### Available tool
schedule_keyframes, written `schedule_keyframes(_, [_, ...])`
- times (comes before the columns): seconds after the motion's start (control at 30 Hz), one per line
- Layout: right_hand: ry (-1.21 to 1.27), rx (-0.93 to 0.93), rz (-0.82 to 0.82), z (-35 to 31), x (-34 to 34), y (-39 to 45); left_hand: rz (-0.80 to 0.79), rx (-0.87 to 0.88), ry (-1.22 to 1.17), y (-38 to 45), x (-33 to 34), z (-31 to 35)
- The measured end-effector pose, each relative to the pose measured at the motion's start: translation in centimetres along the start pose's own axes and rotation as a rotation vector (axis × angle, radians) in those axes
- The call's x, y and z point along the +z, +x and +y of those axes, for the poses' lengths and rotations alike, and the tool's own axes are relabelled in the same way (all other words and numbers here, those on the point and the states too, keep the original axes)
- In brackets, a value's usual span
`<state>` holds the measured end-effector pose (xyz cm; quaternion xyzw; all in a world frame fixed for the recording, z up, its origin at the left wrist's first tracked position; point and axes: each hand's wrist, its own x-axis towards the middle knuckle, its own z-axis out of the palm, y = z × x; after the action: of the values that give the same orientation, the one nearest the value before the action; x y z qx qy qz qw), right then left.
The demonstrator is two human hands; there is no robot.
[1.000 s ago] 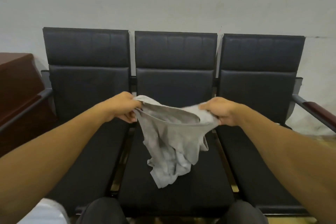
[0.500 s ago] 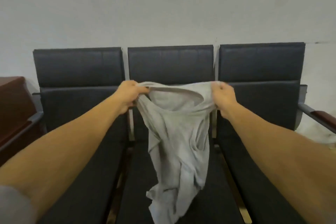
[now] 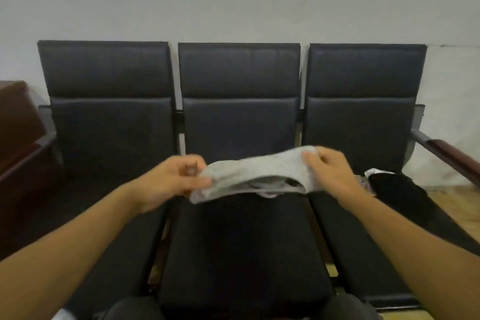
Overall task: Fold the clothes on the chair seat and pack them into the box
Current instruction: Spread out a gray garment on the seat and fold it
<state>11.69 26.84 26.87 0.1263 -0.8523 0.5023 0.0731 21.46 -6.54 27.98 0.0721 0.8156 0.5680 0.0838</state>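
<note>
A light grey garment [image 3: 249, 175] is stretched sideways in the air above the back of the middle chair seat [image 3: 241, 247]. My left hand [image 3: 171, 179] pinches its left end with curled fingers. The right end is held in my right hand [image 3: 330, 169], fingers curled over the cloth. Motion blurs the cloth and both hands. A dark garment [image 3: 397, 189] with a bit of white at its top lies on the right chair seat. No box is in view.
Three black padded chairs joined in a row stand against a pale wall. A brown wooden armrest [image 3: 452, 158] ends the row on the right. Dark brown wooden furniture [image 3: 18, 122] stands at the left. My knees show at the bottom edge.
The grey garment hung long from my raised hands; now both hands are lower and the cloth is flung out flat above the middle seat. The view tilted down, showing the right seat's dark garment.
</note>
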Motion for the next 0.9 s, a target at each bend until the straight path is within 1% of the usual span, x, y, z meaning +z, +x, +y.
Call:
schedule_keyframes(0.03, [-0.04,0.08,-0.129,3.0,0.9,-2.4,-0.124,-0.084,0.016,-1.4,1.7,-3.0])
schedule_keyframes(0.07, [-0.076,0.195,-0.297,6.1,1.6,-4.8,-0.263,-0.176,0.05,-2.9,3.5,-5.6])
schedule_keyframes(0.13, [-0.184,0.437,-0.683,11.4,2.3,-8.2,-0.55,-0.319,0.222,-4.8,6.3,-9.5])
schedule_keyframes(0.17, [-0.296,0.502,-0.894,13.7,2.7,-9.3,-0.665,-0.351,0.331,-5.1,7.4,-11.4])
schedule_keyframes(0.2, [-0.414,0.503,-1.034,15.4,3.0,-10.0,-0.748,-0.343,0.417,-5.2,8.1,-12.8])
schedule_keyframes(0.23, [-0.503,0.469,-1.114,16.8,3.5,-10.3,-0.769,-0.32,0.459,-5.0,8.7,-14.2])
schedule_keyframes(0.27, [-0.552,0.422,-1.1,17.4,4.1,-10.3,-0.721,-0.298,0.481,-4.7,9.4,-15.6])
schedule_keyframes(0.33, [-0.536,0.332,-0.904,18.5,6.2,-10.1,-0.479,-0.321,0.551,-3.3,10.4,-19.2])
schedule_keyframes(0.4, [-0.533,0.216,-0.725,19.4,8.7,-9.1,-0.228,-0.345,0.707,-1.0,11.0,-22.5])
schedule_keyframes(0.43, [-0.549,0.149,-0.669,20.1,10.1,-8.4,-0.148,-0.329,0.801,0.3,11.2,-23.8])
schedule_keyframes(0.47, [-0.564,0.09,-0.639,20.9,11.6,-7.9,-0.108,-0.32,0.872,1.5,11.4,-24.8])
schedule_keyframes(0.5, [-0.584,0.047,-0.638,21.6,12.9,-7.5,-0.103,-0.339,0.925,2.5,11.6,-25.6])
schedule_keyframes(0.6, [-0.758,-0.057,-0.761,24.7,16.0,-7.7,-0.16,-0.432,1.062,4.0,11.9,-28.4])
schedule_keyframes(0.63, [-0.804,-0.099,-0.762,25.6,16.2,-7.8,-0.163,-0.436,1.092,3.9,11.8,-29.6])
schedule_keyframes(0.7, [-0.845,-0.144,-0.704,27.0,15.0,-7.4,-0.116,-0.418,1.144,3.6,10.7,-31.4])
schedule_keyframes(0.77, [-0.873,-0.065,-0.681,28.3,12.9,-6.2,-0.069,-0.395,1.142,4.0,9.2,-32.9])
schedule_keyframes(0.83, [-0.947,0.029,-0.702,29.4,11.2,-4.9,-0.093,-0.385,1.145,5.2,8.1,-33.6])
schedule_keyframes(0.9, [-0.986,0.01,-0.654,28.9,11.2,-4.1,-0.107,-0.378,1.13,6.4,7.6,-33.3])
